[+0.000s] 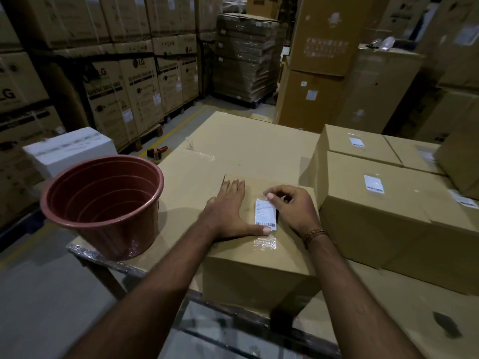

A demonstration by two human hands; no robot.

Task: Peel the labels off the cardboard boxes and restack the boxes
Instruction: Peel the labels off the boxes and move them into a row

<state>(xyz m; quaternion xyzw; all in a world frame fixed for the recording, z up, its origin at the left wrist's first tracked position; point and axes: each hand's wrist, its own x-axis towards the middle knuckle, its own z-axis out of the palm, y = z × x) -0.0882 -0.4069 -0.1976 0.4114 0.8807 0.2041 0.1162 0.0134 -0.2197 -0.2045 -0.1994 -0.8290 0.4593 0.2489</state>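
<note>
A small box (259,244) sits at the centre of the frame, low on a wide cardboard-covered table (248,146), with a white barcode label (265,213) stuck to its top under clear tape. The left hand (228,211) lies flat on the box top just left of the label, fingers straight and together pointing toward the far edge, thumb stretched out so its tip touches the label's lower left corner; it holds nothing. The right hand (290,206) rests on the box just right of the label, fingers curled, its thumb tip set on the label's upper right corner. Whether the corner has lifted or is actually pinched cannot be told. A beaded bracelet (315,234) circles the right wrist. At the right of the frame a larger box (375,224) stands beside the small one, carrying its own label (373,184), and more labelled boxes (363,146) sit behind it. At the left, a reddish-brown bucket (103,203) stands upright on the table's near left corner. A white box (70,149) sits beyond the bucket, and tall stacks of printed cartons (124,81) fill the upper left.
</note>
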